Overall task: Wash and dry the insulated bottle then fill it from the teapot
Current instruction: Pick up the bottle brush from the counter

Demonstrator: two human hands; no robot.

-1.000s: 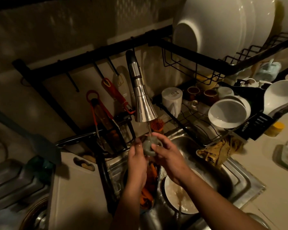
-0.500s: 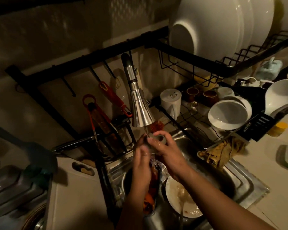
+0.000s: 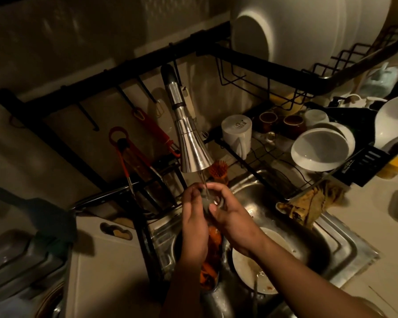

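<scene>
Washing step, centre frame over the sink (image 3: 331, 239): my left hand (image 3: 193, 226) and right hand (image 3: 232, 216) both have fingers (image 3: 218, 188) curled round a small grey piece (image 3: 206, 204), probably the bottle's cap, under the tap (image 3: 193, 154) stream. Bottle body I can't pick out. Next: rotate, rinse fully.

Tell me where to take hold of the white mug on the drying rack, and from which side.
Grip the white mug by its handle, coming from the sink side. It stands upside down on the wire rack, base up, and the handle points toward the sink. Brown cups sit close behind it, so the front looks like the freer approach.
</scene>
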